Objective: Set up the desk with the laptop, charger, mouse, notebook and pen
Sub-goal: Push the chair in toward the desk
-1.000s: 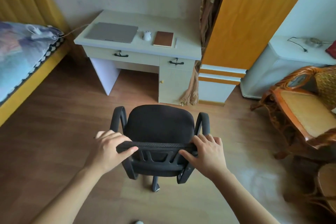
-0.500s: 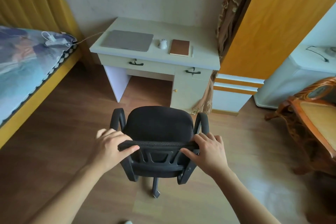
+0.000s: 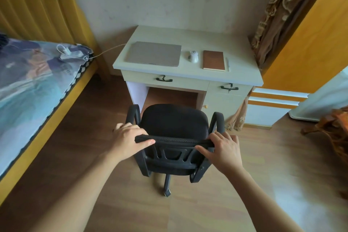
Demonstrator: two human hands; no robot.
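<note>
Both hands [image 3: 130,140] [image 3: 224,149] gripped the black chair [image 3: 174,124] backrest; on the tabletop [image 3: 243,58], the closed laptop [image 3: 153,53] looked rigid, best lifted by its edges

Left hand [image 3: 130,140]: fingers curled over chair backrest [image 3: 174,140], left end.
Right hand [image 3: 223,149]: grips backrest's right end.
Forearms: both extended forward.
</note>
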